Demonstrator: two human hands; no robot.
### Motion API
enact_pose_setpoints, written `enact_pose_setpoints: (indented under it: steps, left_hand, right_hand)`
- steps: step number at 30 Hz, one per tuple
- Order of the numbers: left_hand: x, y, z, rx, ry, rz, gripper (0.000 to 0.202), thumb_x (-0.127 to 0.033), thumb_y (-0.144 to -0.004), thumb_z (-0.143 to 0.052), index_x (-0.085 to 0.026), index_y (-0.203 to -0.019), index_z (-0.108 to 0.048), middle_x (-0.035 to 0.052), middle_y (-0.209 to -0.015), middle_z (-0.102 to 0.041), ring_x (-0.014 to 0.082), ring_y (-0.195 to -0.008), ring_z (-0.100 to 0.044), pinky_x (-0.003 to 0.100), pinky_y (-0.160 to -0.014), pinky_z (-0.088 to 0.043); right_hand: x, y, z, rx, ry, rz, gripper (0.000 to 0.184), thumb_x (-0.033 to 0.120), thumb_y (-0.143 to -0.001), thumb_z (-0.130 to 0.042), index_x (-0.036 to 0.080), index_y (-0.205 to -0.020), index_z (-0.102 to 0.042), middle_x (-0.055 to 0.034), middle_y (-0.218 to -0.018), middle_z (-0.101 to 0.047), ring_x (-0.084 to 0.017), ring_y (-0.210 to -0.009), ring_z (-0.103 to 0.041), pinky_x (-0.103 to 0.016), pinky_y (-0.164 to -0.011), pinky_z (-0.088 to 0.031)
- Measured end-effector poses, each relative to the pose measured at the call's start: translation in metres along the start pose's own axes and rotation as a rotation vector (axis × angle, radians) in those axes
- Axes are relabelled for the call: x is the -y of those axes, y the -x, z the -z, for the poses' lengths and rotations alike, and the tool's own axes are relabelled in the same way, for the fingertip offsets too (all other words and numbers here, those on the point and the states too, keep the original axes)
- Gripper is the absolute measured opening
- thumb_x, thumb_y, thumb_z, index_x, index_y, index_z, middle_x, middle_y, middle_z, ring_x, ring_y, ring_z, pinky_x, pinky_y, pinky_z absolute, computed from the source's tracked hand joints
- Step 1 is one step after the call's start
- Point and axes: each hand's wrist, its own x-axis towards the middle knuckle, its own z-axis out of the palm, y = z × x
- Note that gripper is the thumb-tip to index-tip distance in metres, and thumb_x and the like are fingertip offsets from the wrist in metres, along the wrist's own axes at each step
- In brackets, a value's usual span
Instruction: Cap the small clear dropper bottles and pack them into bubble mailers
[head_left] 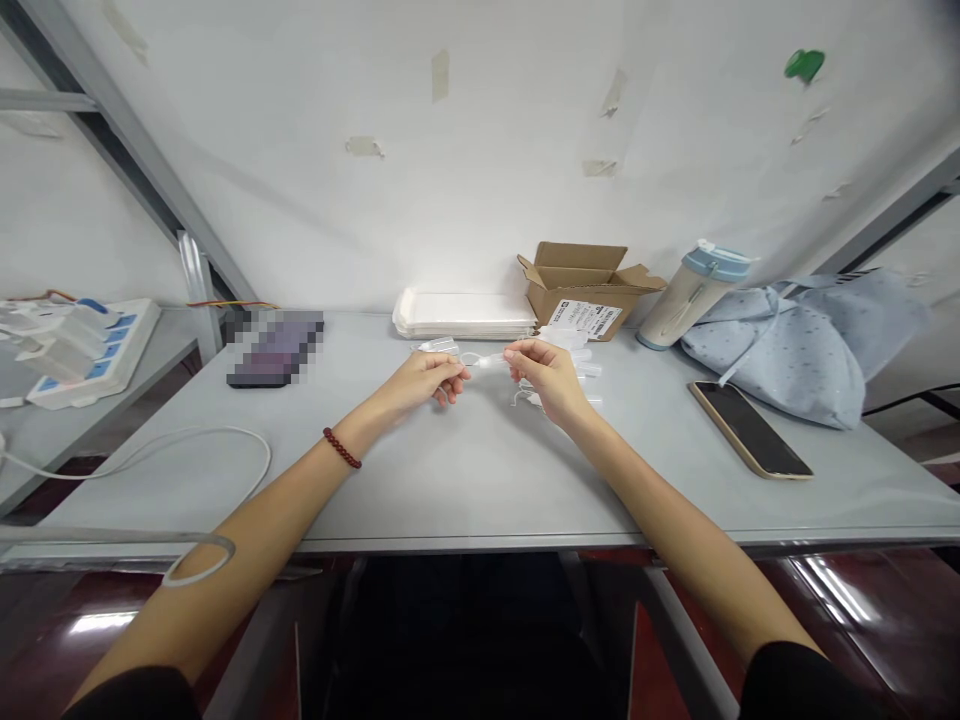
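Over the middle of the desk, my left hand [429, 380] is closed in a pinch at a thin, dark line that runs toward a small white piece [491, 362]. What lies between those fingertips is too small to make out. Facing it, my right hand [549, 375] pinches the other end of the white piece between thumb and finger. A fine white string [469, 356] loops close to the left fingertips. Just behind my left hand lies a clear plastic tube [440, 346]. Several similar clear pieces [589, 369], some with strings, lie around and partly behind my right hand.
White trays [472, 312] are stacked at the wall, beside an open cardboard box [589, 290]. Farther right are a bottle [694, 295], a blue cloth bag [780, 350] and a phone [750, 430]. A dark pixelated object [274, 348], a white cable [262, 450] and a power strip [112, 355] are left.
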Motion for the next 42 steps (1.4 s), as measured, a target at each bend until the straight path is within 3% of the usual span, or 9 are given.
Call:
enact_pose_setpoints:
  steps: [22, 42]
  left_hand:
    - [0.012, -0.009, 0.007, -0.015, -0.029, -0.003, 0.017, -0.025, -0.081, -0.057, -0.014, -0.073, -0.066, 0.0025, -0.064, -0.059, 0.0119, -0.056, -0.057, 0.025, -0.054, -0.045]
    - [0.011, -0.01, 0.007, -0.028, -0.106, -0.064, 0.019, -0.02, -0.083, -0.053, -0.013, -0.071, -0.065, 0.0024, -0.065, -0.061, 0.0107, -0.054, -0.057, 0.024, -0.052, -0.046]
  right_hand:
    - [0.011, -0.003, -0.007, 0.048, 0.309, 0.114, 0.02, 0.036, -0.075, -0.068, 0.018, -0.082, -0.066, 0.0046, -0.054, -0.047, -0.012, -0.055, -0.047, -0.028, -0.056, -0.035]
    - [0.01, 0.005, -0.003, 0.087, 0.357, 0.109, 0.022, 0.038, -0.078, -0.064, 0.016, -0.082, -0.064, 0.0024, -0.058, -0.054, -0.012, -0.056, -0.051, -0.026, -0.056, -0.037]
